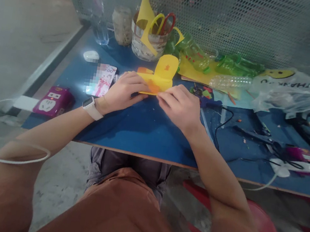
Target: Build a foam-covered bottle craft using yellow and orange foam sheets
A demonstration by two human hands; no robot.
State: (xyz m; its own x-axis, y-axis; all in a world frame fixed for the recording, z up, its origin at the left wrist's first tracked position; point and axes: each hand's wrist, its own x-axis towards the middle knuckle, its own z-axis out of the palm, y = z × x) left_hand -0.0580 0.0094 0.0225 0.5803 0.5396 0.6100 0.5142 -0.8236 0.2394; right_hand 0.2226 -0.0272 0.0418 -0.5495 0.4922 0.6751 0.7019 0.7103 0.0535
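Note:
A yellow paper cutout [166, 68] with a rounded upright flap and small orange patches is held just above the blue table. My left hand [128, 90] closes on its left end, thumb along the lower edge. At the right end, my right hand [178, 104] pinches the same lower edge between thumb and fingers. The fingers hide part of both ends. A phone [103, 80] with a pink picture on its screen lies beside my left wrist, which wears a watch with a white band.
Behind the cutout stands a basket [148, 46] with scissors and yellow paper scraps. Green plastic bottles [194, 52] and a plastic bag [294, 91] lie at the back right. A purple power socket [55, 101] sits at the left edge; cables and a power strip [303, 167] lie right.

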